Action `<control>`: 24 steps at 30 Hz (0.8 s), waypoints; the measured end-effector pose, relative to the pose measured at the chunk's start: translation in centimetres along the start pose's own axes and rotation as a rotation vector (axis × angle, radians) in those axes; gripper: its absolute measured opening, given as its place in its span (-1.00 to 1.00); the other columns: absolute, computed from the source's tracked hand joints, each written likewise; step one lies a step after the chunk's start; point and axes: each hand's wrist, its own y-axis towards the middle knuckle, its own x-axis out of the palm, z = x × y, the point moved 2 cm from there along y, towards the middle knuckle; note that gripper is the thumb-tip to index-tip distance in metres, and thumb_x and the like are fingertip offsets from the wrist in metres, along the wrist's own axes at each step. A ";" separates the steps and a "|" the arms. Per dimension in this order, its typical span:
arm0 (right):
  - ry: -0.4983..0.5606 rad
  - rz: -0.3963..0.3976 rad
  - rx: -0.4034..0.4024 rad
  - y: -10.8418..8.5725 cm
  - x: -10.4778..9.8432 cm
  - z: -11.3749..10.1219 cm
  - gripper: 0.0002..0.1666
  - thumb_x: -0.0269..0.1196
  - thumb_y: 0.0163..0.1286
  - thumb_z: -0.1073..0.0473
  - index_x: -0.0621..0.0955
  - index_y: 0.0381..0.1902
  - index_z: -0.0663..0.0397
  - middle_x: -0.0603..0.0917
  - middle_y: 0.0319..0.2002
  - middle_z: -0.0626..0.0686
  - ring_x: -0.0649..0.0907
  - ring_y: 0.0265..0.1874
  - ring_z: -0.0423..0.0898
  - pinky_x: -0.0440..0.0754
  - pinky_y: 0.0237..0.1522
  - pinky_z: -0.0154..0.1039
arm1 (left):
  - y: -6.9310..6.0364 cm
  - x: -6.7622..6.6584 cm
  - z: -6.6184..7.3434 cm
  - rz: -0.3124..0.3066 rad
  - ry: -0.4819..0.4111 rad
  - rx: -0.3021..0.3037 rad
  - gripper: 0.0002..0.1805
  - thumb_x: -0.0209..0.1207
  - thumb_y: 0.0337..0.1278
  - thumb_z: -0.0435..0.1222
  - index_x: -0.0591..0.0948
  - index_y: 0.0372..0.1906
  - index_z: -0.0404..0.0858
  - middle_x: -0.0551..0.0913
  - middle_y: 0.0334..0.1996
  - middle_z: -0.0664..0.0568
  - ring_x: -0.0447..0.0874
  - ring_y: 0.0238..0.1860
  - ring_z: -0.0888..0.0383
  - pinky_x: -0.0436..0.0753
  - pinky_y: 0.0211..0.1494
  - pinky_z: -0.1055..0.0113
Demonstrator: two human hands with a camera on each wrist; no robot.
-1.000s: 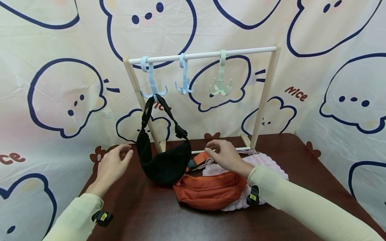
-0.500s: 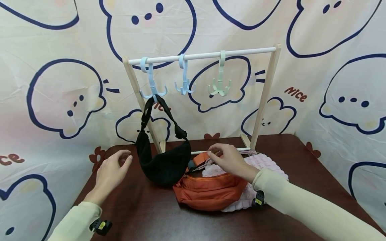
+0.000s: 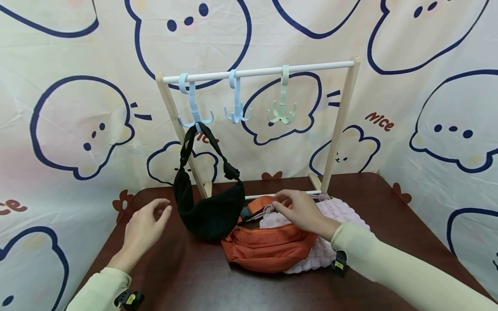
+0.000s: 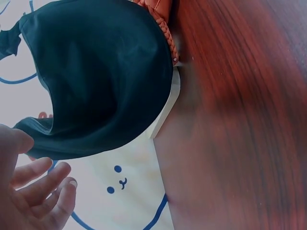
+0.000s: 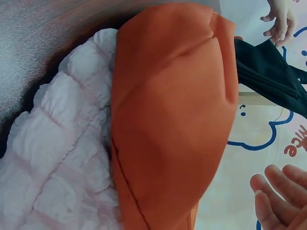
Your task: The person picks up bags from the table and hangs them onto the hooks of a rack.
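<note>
A black shoulder bag (image 3: 210, 211) hangs by its strap from the left blue hook (image 3: 194, 108). My left hand (image 3: 145, 226) hovers just left of that bag, fingers loosely bent and holding nothing; the left wrist view has the same hand (image 4: 43, 194) beside the bag's edge. On the table lies an orange waist bag (image 3: 268, 248), partly covering a pale pink quilted bag (image 3: 342, 211). Above these two bags is my right hand (image 3: 301, 211), its fingers relaxed with no object between them. In the right wrist view its fingers (image 5: 276, 184) are apart from the orange bag.
A wooden rack with a white top rail (image 3: 256, 72) stands at the back of the dark brown table (image 3: 186, 276). Another blue hook (image 3: 237, 103) and a green hook (image 3: 282, 99) hang on the rail. A cartoon-printed cloth (image 3: 85, 56) surrounds the table.
My right hand has drifted slightly right and down, and my left hand has lowered a little. The bags and hooks stay as they were, apart from a slight camera shift.
</note>
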 end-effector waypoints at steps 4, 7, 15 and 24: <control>0.003 -0.010 0.004 -0.2 0.0 0.1 -0.75 0.29 0.45 0.04 0.71 -0.01 -0.03 0.79 -0.12 0.00 0.73 -0.27 -0.16 0.66 -0.28 -0.25 | -0.2 0.1 0.0 0.001 -0.002 0.002 -0.62 0.06 0.49 -0.07 0.63 0.15 -0.21 0.75 -0.16 -0.15 0.49 -0.51 0.18 0.36 -0.45 0.28; -0.002 -0.021 0.011 -0.3 0.0 0.2 -0.76 0.29 0.45 0.03 0.71 -0.02 -0.05 0.79 -0.13 -0.03 0.72 -0.28 -0.19 0.64 -0.28 -0.26 | -0.4 0.2 0.1 0.011 -0.007 0.008 -0.64 0.08 0.48 -0.09 0.64 0.13 -0.22 0.75 -0.17 -0.15 0.51 -0.50 0.15 0.37 -0.46 0.28; -0.030 -0.042 0.022 -0.8 -0.1 0.1 -0.74 0.28 0.46 0.01 0.70 0.00 -0.05 0.78 -0.13 -0.04 0.70 -0.27 -0.23 0.64 -0.26 -0.24 | -0.9 0.3 0.6 0.034 -0.009 0.032 -0.68 0.12 0.45 -0.11 0.66 0.08 -0.21 0.74 -0.23 -0.10 0.45 -0.53 0.16 0.34 -0.50 0.31; -0.062 -0.040 -0.002 -1.4 -0.3 0.6 -0.75 0.28 0.46 0.03 0.71 0.00 -0.03 0.78 -0.16 -0.05 0.69 -0.30 -0.27 0.63 -0.25 -0.28 | -1.3 0.0 1.5 0.032 -0.012 0.039 -0.72 0.13 0.45 -0.12 0.67 0.05 -0.14 0.73 -0.24 -0.04 0.33 -0.60 0.19 0.32 -0.49 0.30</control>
